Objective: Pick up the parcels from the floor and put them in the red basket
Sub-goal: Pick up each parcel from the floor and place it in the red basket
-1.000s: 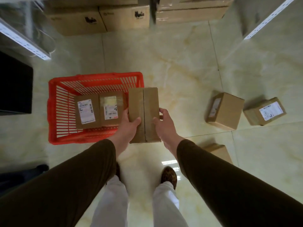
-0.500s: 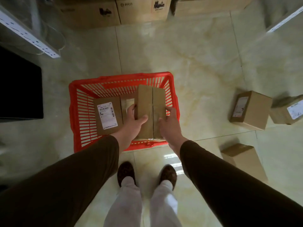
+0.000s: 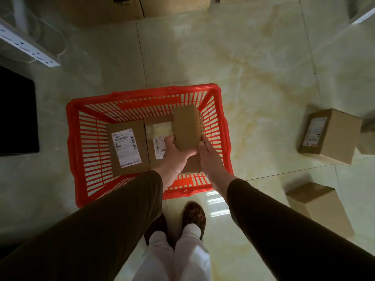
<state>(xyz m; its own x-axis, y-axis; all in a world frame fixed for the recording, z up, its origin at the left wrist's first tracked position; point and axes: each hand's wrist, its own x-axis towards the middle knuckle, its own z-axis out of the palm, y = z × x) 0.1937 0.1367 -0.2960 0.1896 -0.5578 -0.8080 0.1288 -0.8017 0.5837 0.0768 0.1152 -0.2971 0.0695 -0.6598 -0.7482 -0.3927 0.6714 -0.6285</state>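
The red basket (image 3: 75,147) stands on the floor just beyond my feet. Two labelled brown parcels lie flat inside it, one on the left (image 3: 126,147) and one in the middle (image 3: 157,136). I hold a plain brown parcel (image 3: 186,128) inside the basket's right side, tilted with its far end up. My left hand (image 3: 175,157) grips its near left edge from below. My right hand (image 3: 207,155) presses on its near right edge. More parcels lie on the floor to the right: one labelled (image 3: 329,135) and one plain (image 3: 319,207).
Large cardboard boxes (image 3: 125,9) line the far wall. A white shelf rail (image 3: 26,47) and a black panel (image 3: 17,116) are at the left. Another parcel's edge (image 3: 368,136) shows at the right border. My two shoes (image 3: 193,216) stand near the basket's front rim.
Both hands have carried the plain parcel from beside the basket to over it and down into its right side. The view has shifted so the basket sits closer to centre.
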